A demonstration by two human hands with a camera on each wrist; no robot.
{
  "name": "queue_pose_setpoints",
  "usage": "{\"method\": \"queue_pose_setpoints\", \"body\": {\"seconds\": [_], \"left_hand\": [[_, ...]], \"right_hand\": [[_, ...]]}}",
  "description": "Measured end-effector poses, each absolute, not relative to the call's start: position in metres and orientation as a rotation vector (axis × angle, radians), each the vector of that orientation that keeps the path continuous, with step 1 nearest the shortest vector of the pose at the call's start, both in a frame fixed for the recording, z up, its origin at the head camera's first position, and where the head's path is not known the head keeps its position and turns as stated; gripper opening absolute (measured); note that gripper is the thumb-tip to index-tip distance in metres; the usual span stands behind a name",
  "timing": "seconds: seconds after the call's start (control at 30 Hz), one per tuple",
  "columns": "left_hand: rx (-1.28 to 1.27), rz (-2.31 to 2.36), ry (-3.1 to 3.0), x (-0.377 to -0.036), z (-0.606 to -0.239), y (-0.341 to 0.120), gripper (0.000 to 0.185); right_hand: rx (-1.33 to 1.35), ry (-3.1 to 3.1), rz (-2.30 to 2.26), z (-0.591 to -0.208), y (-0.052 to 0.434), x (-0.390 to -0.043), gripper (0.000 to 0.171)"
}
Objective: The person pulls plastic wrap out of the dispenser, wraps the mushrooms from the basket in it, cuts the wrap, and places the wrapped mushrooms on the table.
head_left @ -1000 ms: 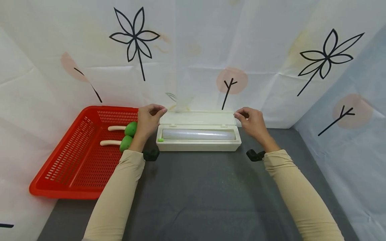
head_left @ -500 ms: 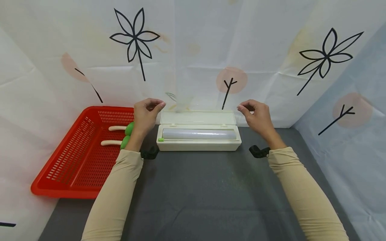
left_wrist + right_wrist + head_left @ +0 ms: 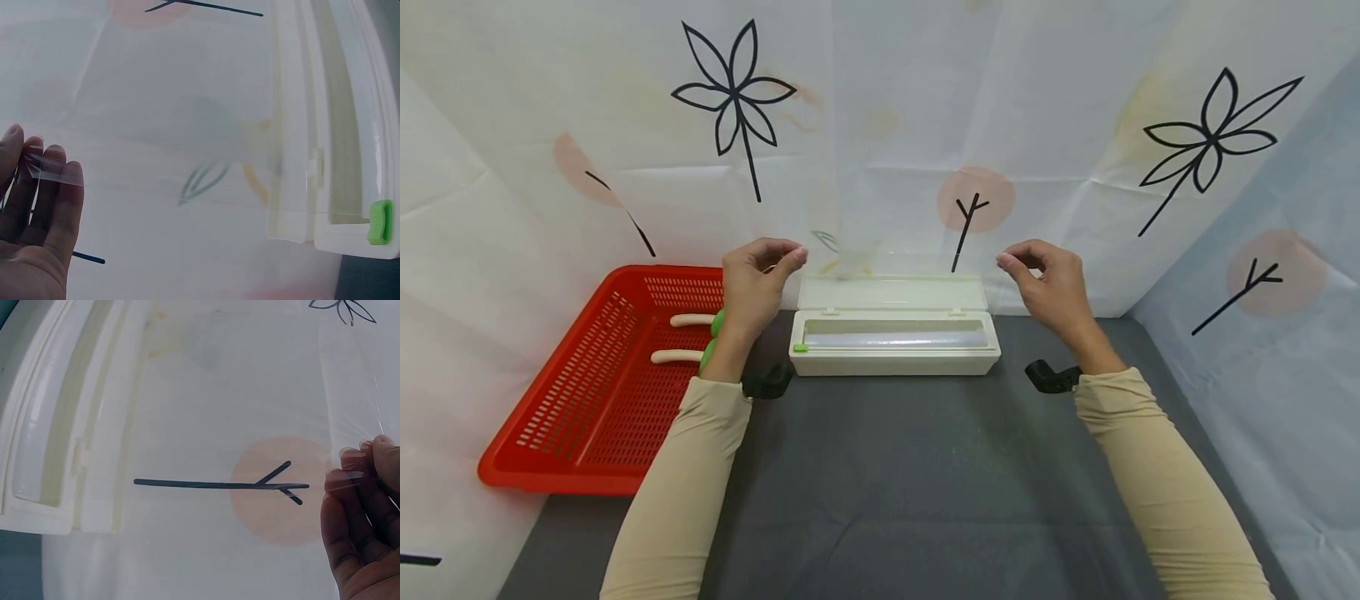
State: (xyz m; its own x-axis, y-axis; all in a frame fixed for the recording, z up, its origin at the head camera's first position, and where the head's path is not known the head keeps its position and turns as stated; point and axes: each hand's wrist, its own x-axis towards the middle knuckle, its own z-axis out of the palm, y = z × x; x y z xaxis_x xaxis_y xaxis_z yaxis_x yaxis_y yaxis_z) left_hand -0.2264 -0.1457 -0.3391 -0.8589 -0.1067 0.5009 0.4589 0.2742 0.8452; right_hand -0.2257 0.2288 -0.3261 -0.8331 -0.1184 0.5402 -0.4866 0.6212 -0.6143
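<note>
Above the open dispenser box (image 3: 893, 333), both hands lift a sheet of clear film (image 3: 895, 287).
Left hand (image 3: 758, 283) and right hand (image 3: 1047, 287) each pinch a corner in a narrow grip; the box sits on the grey surface (image 3: 895, 483) beside a red basket (image 3: 587, 417).

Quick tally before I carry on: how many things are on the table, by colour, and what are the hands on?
Red: 1, the basket.
Green with pale handles: 2, the utensils lying in the basket.
Cream: 1, the wrap dispenser, lid open.
Clear: 1, the film sheet, pinched at its corners by the left hand and the right hand.
Total: 5 things.
</note>
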Motion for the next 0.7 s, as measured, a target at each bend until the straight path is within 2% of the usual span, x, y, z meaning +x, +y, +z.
{"method": "queue_pose_setpoints", "body": {"seconds": [0.7], "left_hand": [[-0.407,-1.638,-2.004,-0.207,-0.321,-0.146,0.017]], "right_hand": [[0.537,-2.269,1.22,-0.309,0.23,-0.205,0.01]]}}
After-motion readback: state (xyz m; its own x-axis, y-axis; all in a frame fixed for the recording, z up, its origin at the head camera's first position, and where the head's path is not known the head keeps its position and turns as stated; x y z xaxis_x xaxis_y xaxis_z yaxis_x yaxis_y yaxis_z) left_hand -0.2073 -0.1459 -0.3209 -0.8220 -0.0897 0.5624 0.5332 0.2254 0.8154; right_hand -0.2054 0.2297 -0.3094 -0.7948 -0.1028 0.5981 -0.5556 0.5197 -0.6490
